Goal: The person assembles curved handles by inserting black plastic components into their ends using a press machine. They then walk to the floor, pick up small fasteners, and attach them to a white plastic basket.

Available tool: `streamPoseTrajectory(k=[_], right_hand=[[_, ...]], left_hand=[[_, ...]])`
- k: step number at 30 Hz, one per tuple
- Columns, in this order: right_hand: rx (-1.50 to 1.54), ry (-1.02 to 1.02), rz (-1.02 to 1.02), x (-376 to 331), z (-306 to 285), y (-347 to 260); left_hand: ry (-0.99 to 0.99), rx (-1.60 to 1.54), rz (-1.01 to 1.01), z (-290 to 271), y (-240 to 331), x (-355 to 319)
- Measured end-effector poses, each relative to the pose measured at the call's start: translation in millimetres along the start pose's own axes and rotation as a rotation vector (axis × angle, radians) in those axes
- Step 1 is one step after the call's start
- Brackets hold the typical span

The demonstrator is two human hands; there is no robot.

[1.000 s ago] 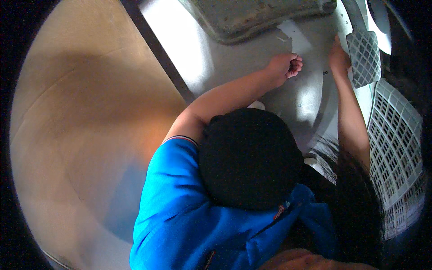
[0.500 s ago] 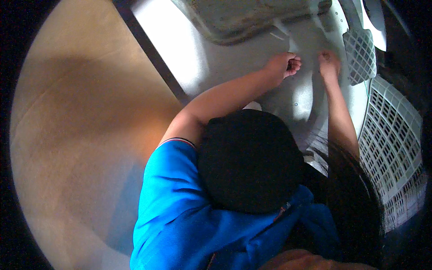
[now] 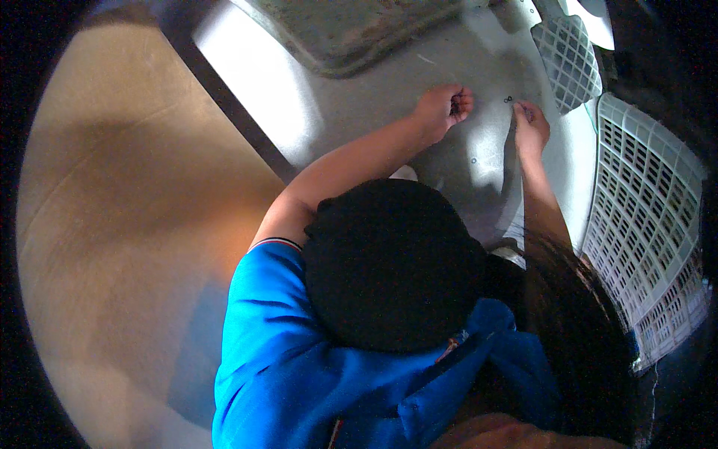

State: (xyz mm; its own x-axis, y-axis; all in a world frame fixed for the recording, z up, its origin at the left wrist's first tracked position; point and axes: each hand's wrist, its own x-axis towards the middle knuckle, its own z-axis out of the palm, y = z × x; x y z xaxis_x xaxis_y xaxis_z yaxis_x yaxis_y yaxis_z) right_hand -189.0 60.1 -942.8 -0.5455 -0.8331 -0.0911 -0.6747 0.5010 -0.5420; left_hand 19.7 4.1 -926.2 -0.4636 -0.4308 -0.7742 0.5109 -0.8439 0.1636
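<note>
My left hand (image 3: 444,109) is held over the grey tabletop (image 3: 374,105) with its fingers curled in. Something dark shows in the hollow of that hand, too small to name. To its right, my right hand (image 3: 532,133) has thumb and fingers drawn together; whatever is in them, if anything, is hidden. Just beyond its fingertips lie small dark ring-like pieces (image 3: 508,99) on the tabletop. Another small round piece (image 3: 473,160) is nearer me, between the two forearms.
A large worn, dark tray (image 3: 351,45) lies at the far side. White lattice baskets stand on the right, a smaller one (image 3: 568,63) and a larger one (image 3: 647,224). A dark edge strip (image 3: 224,97) bounds the table's left side. A black rounded shape (image 3: 393,262) covers the lower middle.
The view has shifted, so most things sit farther left. My right hand has turned and drawn slightly nearer; dark ring-like pieces now show by its fingertips. My left hand stays curled.
</note>
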Motion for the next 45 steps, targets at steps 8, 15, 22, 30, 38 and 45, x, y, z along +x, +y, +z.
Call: streamPoseTrajectory(k=[8,15,22,30,38,45], right_hand=[[-0.188,-0.141,-0.008,8,0,-28],[0.172,-0.318,0.070,6,2,-30],[0.231,-0.117,-0.055,-29,-6,-70],[-0.130,-0.133,-0.112,5,-2,-24],[-0.126,-0.170,-0.021,-6,7,-37],[-0.302,-0.213,-0.450,-9,5,-14]], left_hand=[[-0.049,0.131,0.051,-5,-4,-3],[-0.112,0.095,0.009,-18,-10,11],[-0.030,0.143,0.083,-3,-16,3],[-0.082,0.539,0.352,-13,-3,-3],[-0.004,0.158,0.133,-16,8,-3],[-0.058,0.083,0.215,-20,59,6]])
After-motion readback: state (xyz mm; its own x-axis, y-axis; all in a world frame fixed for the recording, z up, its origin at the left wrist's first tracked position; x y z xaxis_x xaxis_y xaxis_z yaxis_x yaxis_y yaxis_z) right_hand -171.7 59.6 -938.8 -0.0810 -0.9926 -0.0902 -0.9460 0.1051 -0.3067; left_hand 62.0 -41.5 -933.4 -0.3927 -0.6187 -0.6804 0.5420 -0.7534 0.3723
